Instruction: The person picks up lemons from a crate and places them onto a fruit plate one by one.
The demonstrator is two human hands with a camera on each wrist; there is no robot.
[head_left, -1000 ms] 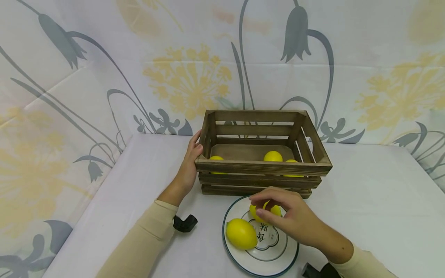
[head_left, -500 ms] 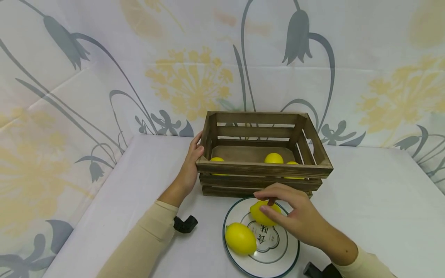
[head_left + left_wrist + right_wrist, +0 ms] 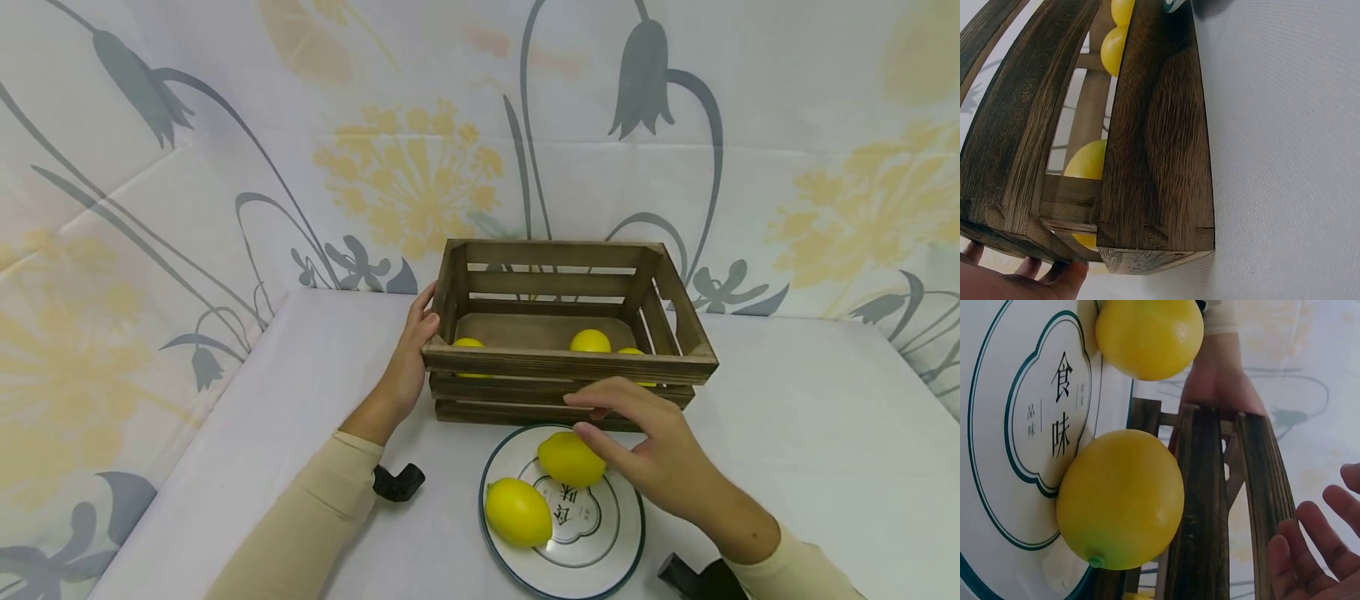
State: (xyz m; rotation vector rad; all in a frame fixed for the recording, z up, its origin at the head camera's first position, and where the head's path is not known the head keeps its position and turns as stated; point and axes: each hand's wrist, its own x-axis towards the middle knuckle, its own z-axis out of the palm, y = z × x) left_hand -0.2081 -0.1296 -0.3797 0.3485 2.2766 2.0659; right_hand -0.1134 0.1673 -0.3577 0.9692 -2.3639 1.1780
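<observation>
My left hand (image 3: 408,362) rests against the left end of a brown slatted wooden crate (image 3: 570,362); its fingertips touch the end boards in the left wrist view. Right of the crate's front, my right hand (image 3: 652,442) hovers with fingers and thumb apart, holding nothing. Its thumb tip overlaps the far lemon (image 3: 570,460) in the head view. That lemon and a nearer lemon (image 3: 517,512) lie on a white plate (image 3: 525,575) with a blue-green rim. Inside the crate are a lemon (image 3: 590,340) near the middle, one at the left and one at the right.
The plate stands close before the crate on a white cloth-covered table (image 3: 810,433). Behind hangs a floral-patterned cloth (image 3: 420,83). Black wrist devices, one a short black cylinder (image 3: 401,482), show beside each forearm.
My right hand has moved up and to the right off the far lemon, uncovering it, and its fingers have spread. The left hand stays at the crate.
</observation>
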